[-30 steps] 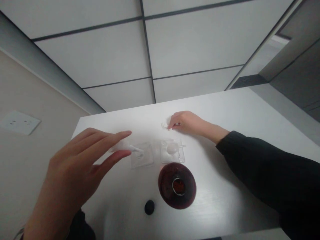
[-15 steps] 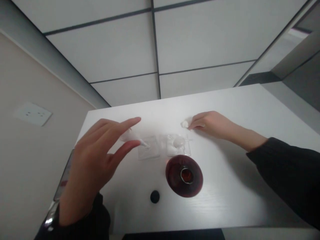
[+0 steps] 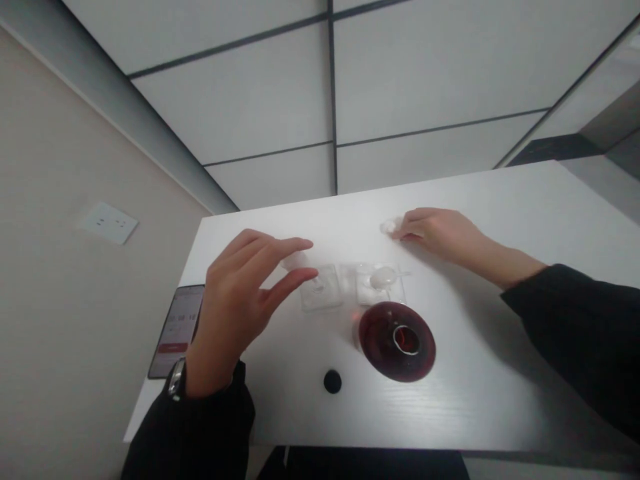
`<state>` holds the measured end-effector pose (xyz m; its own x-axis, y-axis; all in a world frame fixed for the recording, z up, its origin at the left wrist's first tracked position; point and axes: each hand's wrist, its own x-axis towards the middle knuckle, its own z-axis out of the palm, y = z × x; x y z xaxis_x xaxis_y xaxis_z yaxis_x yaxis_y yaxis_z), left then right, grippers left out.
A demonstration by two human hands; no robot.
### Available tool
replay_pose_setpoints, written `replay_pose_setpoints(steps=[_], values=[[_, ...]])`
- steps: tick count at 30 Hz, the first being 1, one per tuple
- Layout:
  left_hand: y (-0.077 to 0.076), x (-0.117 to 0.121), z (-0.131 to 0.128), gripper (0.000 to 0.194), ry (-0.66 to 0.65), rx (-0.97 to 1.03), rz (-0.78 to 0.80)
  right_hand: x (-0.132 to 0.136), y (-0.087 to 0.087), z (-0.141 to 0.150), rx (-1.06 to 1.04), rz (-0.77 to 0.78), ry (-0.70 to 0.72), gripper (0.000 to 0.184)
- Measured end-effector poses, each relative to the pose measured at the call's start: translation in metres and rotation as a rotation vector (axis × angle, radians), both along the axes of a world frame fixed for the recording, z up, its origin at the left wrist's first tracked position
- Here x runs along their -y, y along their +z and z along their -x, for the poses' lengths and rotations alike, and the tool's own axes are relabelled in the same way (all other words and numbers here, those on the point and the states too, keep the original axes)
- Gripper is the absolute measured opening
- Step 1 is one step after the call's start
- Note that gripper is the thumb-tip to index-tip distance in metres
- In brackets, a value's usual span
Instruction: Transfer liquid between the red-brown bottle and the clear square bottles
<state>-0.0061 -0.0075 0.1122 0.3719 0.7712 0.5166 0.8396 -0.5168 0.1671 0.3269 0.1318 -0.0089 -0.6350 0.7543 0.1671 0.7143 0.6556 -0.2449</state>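
Observation:
My left hand [image 3: 245,300] hovers at the left with thumb and index finger spread apart. Behind its fingers shows part of a whitish translucent thing [image 3: 295,261], mostly hidden. Just right of the fingertips lies a clear square dish [image 3: 325,301]. My right hand [image 3: 440,233] rests near the table's back, fingertips pinched at a small white lump [image 3: 389,227] whose kind I cannot make out. A second clear square dish [image 3: 367,297] lies between the hands, with a translucent spoon-like piece [image 3: 384,277] on it, its thin stem pointing right.
A dark red, round, glossy vessel [image 3: 383,347] with a ringed opening stands in front of the second dish. Nearer the front edge lies a black disc [image 3: 333,381]. A phone [image 3: 175,333] rests at the left edge of the white table [image 3: 480,380], beside a wall.
The view has swung left, so the table things appear further right and the phone shows more fully. My left hand remains spread; my right hand stays at the white lump.

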Motion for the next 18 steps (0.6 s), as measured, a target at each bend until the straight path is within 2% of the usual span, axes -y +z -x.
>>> replay_pose_setpoints(steps=[3, 5, 7, 10, 12, 14, 16, 18], values=[[-0.004, 0.0, 0.001, 0.022, 0.007, 0.03, -0.032, 0.015, 0.001, -0.033, -0.026, 0.003, -0.025, 0.034], [-0.007, -0.001, 0.001, 0.022, -0.01, 0.052, -0.052, 0.024, 0.005, -0.038, -0.086, 0.027, -0.042, 0.037], [-0.013, -0.002, -0.001, 0.022, -0.029, 0.064, -0.04, 0.031, 0.018, -0.031, -0.178, 0.027, -0.082, 0.042], [-0.03, -0.003, -0.002, 0.029, -0.071, 0.103, 0.078, 0.04, 0.055, -0.001, -0.355, 0.04, -0.11, 0.036], [-0.046, -0.001, 0.001, 0.047, -0.124, 0.163, 0.182, 0.045, 0.086, 0.027, -0.434, 0.079, -0.026, 0.028], [-0.063, 0.004, 0.007, 0.087, -0.143, 0.309, 0.275, 0.048, 0.113, 0.056, -0.383, 0.144, 0.148, 0.026], [-0.08, 0.008, 0.014, 0.115, -0.101, 0.466, 0.378, 0.048, 0.127, 0.083, -0.298, 0.177, 0.316, 0.031], [-0.094, 0.01, 0.017, 0.126, -0.091, 0.495, 0.495, 0.047, 0.129, 0.105, -0.164, 0.208, 0.402, 0.047]])
